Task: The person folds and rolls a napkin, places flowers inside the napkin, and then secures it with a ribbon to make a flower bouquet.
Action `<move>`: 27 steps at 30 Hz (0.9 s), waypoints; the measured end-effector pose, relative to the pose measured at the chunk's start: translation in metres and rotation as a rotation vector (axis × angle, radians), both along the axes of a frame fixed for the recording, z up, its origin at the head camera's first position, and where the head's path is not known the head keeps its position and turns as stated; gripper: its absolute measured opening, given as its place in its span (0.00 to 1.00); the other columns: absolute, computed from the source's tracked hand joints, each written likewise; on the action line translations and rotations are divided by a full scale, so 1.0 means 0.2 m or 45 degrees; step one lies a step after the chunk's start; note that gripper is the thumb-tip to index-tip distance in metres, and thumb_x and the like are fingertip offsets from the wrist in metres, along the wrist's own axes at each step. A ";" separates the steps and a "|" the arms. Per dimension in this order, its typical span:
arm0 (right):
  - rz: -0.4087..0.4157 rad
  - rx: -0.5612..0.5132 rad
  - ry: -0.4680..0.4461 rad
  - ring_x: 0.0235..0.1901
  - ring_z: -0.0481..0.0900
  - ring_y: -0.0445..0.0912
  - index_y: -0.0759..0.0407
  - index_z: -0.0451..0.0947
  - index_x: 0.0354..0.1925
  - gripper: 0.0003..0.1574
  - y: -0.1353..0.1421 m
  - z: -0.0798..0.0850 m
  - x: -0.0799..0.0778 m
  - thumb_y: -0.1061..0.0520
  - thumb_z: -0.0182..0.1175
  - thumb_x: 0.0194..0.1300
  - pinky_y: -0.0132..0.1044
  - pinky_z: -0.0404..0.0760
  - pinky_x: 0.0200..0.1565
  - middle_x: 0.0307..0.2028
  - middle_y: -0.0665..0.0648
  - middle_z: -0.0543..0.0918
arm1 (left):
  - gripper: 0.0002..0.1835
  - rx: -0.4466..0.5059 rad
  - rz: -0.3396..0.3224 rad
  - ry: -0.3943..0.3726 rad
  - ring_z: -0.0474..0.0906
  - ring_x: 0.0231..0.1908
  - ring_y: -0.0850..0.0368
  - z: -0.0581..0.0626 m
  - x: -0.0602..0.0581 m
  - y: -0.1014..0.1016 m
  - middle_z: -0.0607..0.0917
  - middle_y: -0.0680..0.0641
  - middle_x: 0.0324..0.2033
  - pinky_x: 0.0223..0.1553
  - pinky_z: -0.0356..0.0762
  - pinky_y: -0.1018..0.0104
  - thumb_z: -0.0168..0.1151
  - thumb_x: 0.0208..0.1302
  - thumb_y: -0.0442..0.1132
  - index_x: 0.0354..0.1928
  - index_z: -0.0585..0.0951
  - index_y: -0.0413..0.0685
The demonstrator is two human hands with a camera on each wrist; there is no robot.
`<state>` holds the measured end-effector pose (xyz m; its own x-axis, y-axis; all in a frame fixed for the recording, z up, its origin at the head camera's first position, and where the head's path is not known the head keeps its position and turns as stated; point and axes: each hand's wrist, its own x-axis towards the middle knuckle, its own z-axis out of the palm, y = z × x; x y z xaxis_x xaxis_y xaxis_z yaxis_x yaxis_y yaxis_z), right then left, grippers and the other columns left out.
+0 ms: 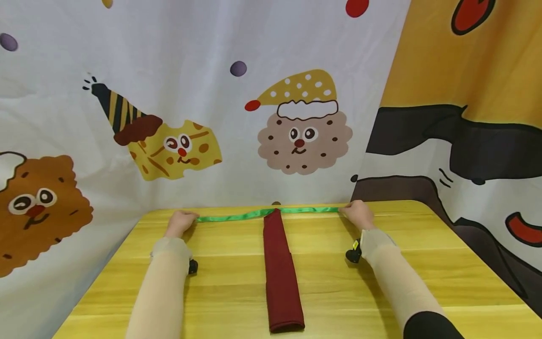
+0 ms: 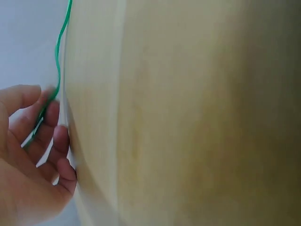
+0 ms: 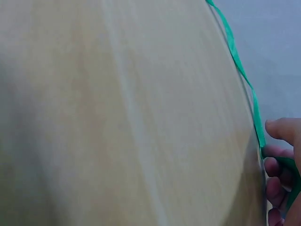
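A green ribbon (image 1: 237,217) stretches sideways along the far edge of the table. My left hand (image 1: 181,222) holds it toward its left end. In the left wrist view, the ribbon (image 2: 58,66) runs in among the curled fingers, with the thumb raised apart. On the other side my right hand (image 1: 360,214) holds the ribbon; in the right wrist view a length of it (image 3: 256,115) passes into the bent fingers. Between the hands lies a long, narrow, folded dark red cloth (image 1: 281,278), its pointed far tip meeting the ribbon. Whether the ribbon crosses over or under the tip, I cannot tell.
The wooden table (image 1: 224,273) has rounded far corners. Right behind its far edge hangs a curtain (image 1: 237,141) printed with cartoon biscuits and cheese. Dark devices are strapped at both wrists.
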<state>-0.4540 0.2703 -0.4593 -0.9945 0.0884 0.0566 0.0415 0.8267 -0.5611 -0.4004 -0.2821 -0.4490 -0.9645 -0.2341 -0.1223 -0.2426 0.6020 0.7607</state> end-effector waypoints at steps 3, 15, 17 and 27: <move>-0.042 0.006 -0.004 0.16 0.63 0.45 0.57 0.76 0.16 0.26 -0.02 -0.02 -0.01 0.41 0.63 0.61 0.37 0.60 0.19 0.13 0.49 0.66 | 0.26 -0.073 0.016 -0.025 0.72 0.54 0.36 0.02 0.02 0.01 0.76 0.31 0.56 0.56 0.68 0.46 0.57 0.67 0.48 0.55 0.79 0.31; -0.154 0.147 -0.012 0.36 0.80 0.57 0.58 0.76 0.15 0.33 -0.10 -0.03 -0.06 0.33 0.61 0.59 0.70 0.62 0.52 0.25 0.58 0.82 | 0.19 -0.382 0.075 -0.028 0.77 0.47 0.37 0.08 0.02 0.05 0.81 0.35 0.50 0.47 0.74 0.45 0.62 0.62 0.44 0.48 0.83 0.36; -0.150 0.162 -0.013 0.40 0.80 0.59 0.59 0.78 0.17 0.33 -0.10 -0.04 -0.06 0.33 0.61 0.59 0.72 0.58 0.55 0.29 0.60 0.84 | 0.19 -0.379 0.090 -0.028 0.76 0.48 0.37 0.07 0.01 0.05 0.81 0.35 0.51 0.47 0.73 0.45 0.62 0.61 0.44 0.49 0.82 0.37; -0.198 -0.069 0.097 0.44 0.78 0.59 0.62 0.85 0.37 0.23 -0.07 -0.10 -0.05 0.42 0.62 0.64 0.68 0.56 0.54 0.41 0.62 0.85 | 0.20 0.331 0.372 0.090 0.71 0.56 0.42 -0.06 -0.02 0.02 0.74 0.35 0.61 0.50 0.71 0.58 0.54 0.71 0.41 0.60 0.78 0.39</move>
